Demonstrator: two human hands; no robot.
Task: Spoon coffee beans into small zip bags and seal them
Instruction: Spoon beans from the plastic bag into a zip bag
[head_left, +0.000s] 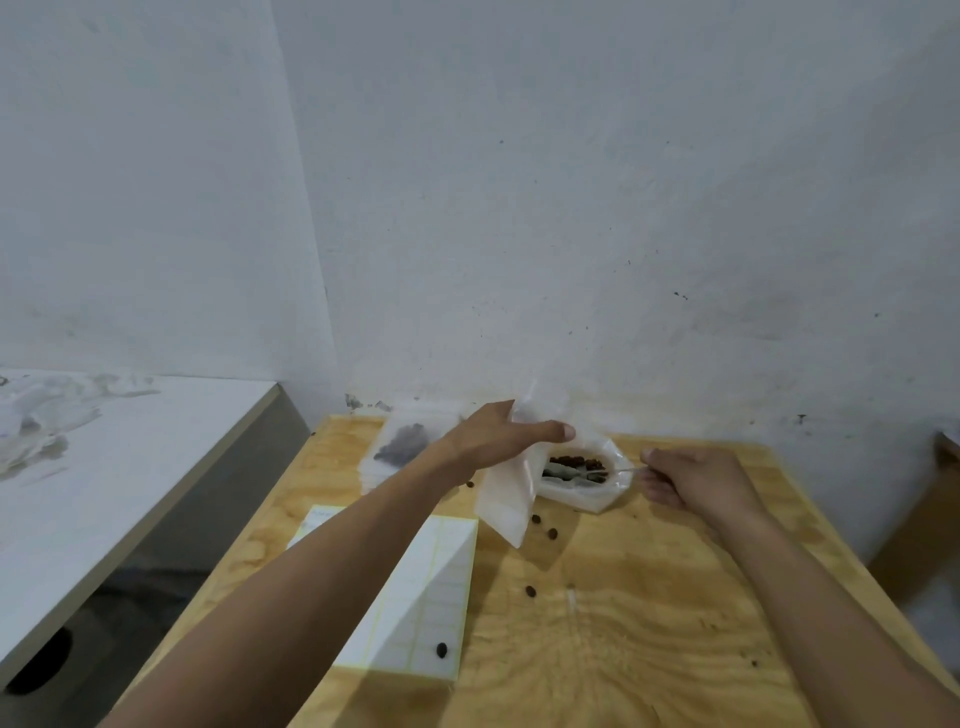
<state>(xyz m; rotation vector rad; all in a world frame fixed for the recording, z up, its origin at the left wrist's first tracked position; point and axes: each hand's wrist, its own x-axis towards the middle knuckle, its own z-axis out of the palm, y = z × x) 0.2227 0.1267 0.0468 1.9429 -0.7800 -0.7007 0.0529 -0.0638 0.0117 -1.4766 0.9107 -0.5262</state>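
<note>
Two bare forearms reach in from the bottom edge, with no sleeve showing. The left hand (498, 434) and the right hand (693, 480) are bare: no glove, ring or watch.

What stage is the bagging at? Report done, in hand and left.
Done: one filled bag lies flat at the table's far edge; whether it is sealed cannot be told. In hand: the left hand holds an empty zip bag, and the right hand dips a spoon into the beans' container. Left: filling and sealing it; stray beans dot the table.
</note>
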